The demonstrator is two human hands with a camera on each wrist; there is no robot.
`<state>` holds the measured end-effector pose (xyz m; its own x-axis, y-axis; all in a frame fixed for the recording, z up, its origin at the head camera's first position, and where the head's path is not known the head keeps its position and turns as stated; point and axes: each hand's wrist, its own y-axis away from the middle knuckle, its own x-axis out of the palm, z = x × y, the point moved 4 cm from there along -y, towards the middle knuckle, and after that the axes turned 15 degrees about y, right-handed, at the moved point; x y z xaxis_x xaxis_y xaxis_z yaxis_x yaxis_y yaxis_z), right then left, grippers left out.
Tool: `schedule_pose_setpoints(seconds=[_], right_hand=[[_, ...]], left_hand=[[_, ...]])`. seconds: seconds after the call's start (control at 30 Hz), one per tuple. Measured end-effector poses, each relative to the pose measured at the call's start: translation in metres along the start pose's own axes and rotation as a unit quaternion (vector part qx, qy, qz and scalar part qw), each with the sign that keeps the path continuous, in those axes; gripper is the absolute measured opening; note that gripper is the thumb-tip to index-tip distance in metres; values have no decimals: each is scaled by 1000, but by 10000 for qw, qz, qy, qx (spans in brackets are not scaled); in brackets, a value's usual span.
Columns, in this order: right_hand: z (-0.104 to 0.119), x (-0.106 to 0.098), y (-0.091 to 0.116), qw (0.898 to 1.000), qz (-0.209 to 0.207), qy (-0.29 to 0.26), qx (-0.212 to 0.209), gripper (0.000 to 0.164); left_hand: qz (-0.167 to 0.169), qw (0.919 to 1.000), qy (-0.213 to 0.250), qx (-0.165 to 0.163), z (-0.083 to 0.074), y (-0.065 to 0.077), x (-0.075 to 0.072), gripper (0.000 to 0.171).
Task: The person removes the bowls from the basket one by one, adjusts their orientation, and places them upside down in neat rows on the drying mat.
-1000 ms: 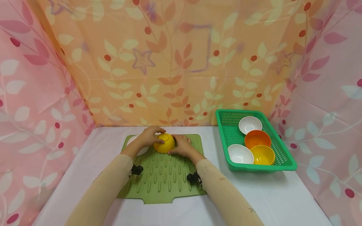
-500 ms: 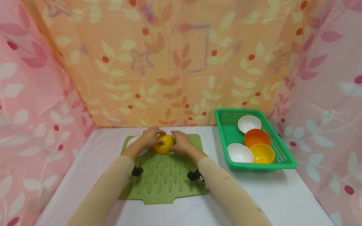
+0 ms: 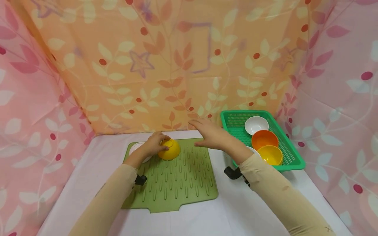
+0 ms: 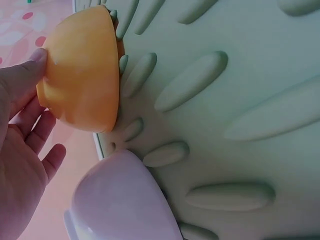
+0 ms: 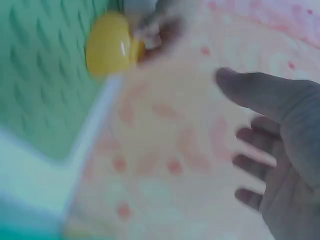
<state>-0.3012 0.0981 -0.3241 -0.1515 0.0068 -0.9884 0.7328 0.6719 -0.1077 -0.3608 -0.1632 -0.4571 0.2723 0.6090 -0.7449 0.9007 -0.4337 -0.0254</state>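
A yellow bowl (image 3: 170, 150) lies upside down near the back of the green mat (image 3: 177, 177). My left hand (image 3: 153, 144) holds it around its raised base; in the left wrist view the thumb (image 4: 37, 56) touches that base. Beside it, partly under my left wrist, an upside-down white bowl (image 4: 120, 195) rests on the mat. My right hand (image 3: 214, 134) hangs in the air between the mat and the green basket (image 3: 225, 122), fingers spread and holding nothing. The right wrist view is blurred and shows the hand (image 5: 280, 145) apart from the yellow bowl (image 5: 107, 45).
In the basket at the right sit upright bowls: a white bowl (image 3: 256, 125), an orange bowl (image 3: 264, 139), a yellow one (image 3: 271, 155) and another white one, mostly hidden by my right forearm. Floral curtains (image 3: 165, 65) enclose the white table (image 3: 200, 219).
My right hand has left the yellow bowl and moved right, towards the basket. My left hand stays at the bowl, which keeps its place on the mat. The head view has shifted slightly.
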Motion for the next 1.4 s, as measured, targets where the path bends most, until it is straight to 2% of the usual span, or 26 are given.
schedule_pose_setpoints(seconds=[0.1,0.17,0.37,0.5,0.6,0.8,0.93,1.1,1.23,1.4], right_hand=[[-19,-17,21,9982,143,511,-284,80],[-33,-24,34,9970,310,601,-384,77],[-73,-25,68,9967,755,106,-294,73],[-97,-10,87,9954,942,-101,-158,68],[-112,3,100,9940,1082,-44,-171,63],[-135,21,122,9893,1436,-228,-68,60],[-144,38,136,9803,1844,-702,8,66],[-149,60,145,9726,2144,-884,124,79],[-152,68,149,9672,2347,-929,281,88],[-158,72,155,9640,2471,-938,271,91]], left_hand=[[31,10000,24,-39,1,1,1,49],[30,10000,30,-52,1,2,1,49],[-10,10000,-7,6,-1,2,3,49],[-7,10000,-11,28,0,3,4,50],[8,10000,-61,30,1,4,5,50],[-21,10000,-62,7,2,3,5,50],[23,10000,-57,-15,3,4,7,50],[28,9997,-182,-130,7,9,8,50],[20,9999,-130,-65,5,11,7,50],[62,10000,-55,-25,-3,6,7,50]])
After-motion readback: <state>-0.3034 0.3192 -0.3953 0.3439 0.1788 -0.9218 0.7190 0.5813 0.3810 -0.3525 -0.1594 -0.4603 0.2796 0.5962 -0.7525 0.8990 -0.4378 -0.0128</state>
